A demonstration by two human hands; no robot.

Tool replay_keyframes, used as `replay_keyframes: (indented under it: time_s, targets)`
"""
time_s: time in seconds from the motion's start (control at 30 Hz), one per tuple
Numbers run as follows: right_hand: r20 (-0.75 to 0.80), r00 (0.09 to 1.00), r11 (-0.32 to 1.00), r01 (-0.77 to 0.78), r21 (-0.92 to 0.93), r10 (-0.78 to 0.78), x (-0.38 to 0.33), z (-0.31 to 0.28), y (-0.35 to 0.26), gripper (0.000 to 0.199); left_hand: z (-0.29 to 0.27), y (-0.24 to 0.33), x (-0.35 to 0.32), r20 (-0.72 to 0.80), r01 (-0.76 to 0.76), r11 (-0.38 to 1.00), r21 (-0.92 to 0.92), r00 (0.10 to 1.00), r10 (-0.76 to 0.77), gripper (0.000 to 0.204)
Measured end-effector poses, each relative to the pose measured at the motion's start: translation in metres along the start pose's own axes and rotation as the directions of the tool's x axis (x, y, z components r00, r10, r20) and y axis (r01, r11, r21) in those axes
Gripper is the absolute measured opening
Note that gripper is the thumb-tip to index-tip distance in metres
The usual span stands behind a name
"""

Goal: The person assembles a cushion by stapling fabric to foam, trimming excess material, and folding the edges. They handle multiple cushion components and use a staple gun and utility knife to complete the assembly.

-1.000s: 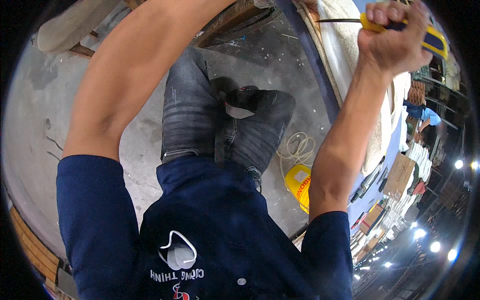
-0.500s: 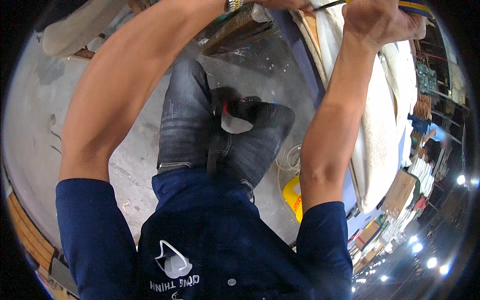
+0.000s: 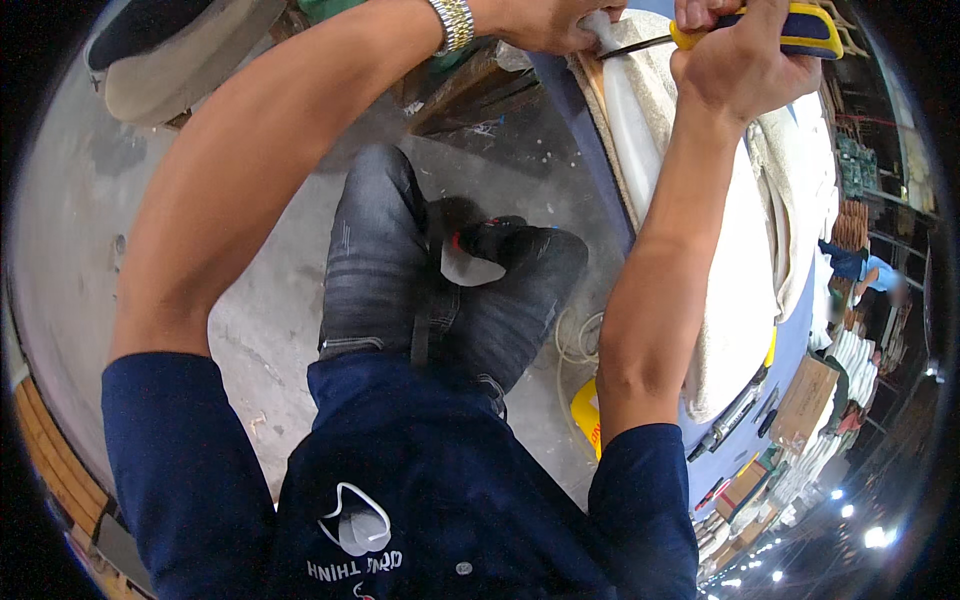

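Note:
My right hand is wrapped round the yellow and dark-blue handle of a screwdriver. Its thin dark shaft points left, and the tip touches the edge of an upholstered piece. That piece has cream fabric, a strip of white wadding and a wooden edge along its left side. Beside the tip, my left hand is closed on a bit of white wadding; the top of the frame cuts off part of this hand. A metal-banded watch is on my left wrist.
The piece lies on a blue-covered table, with a dark metal tool near its lower end. A yellow container and pale hose stand on the floor by my right elbow. A grey padded part is at upper left. Another person is far right.
My right hand and the screwdriver have come lower in the view, bringing the shaft and the left fingers into sight. More of the blue table and the dark tool now shows.

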State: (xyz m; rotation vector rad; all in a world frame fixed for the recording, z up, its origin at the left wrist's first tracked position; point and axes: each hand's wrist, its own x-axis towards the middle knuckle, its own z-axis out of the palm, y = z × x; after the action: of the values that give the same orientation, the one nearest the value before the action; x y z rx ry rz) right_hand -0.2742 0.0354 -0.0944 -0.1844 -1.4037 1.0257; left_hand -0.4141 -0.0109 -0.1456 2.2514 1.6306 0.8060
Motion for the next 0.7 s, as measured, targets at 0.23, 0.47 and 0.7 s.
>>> replay_keyframes:
  time_s: [0.23, 0.47, 0.7]
  targets:
    - [0.048, 0.988, 0.985, 0.151, -0.089, -0.147, -0.008, 0.019, 0.003, 0.021, -0.004, 0.001, 0.003, -0.006, 0.061, 0.996, -0.059, 0.998, -0.062, 0.017]
    - [-0.024, 0.995, 0.976, 0.093, -0.197, -0.1, 0.029, 0.01, 0.039, 0.025, 0.019, -0.052, 0.05, -0.078, -0.1, 0.995, 0.019, 0.992, 0.102, 0.031]
    - [-0.075, 0.997, 0.986, -0.027, -0.164, 0.015, 0.05, 0.009, 0.058, 0.026, 0.012, -0.063, 0.069, 0.057, -0.057, 0.984, -0.167, 0.996, 0.067, 0.034]
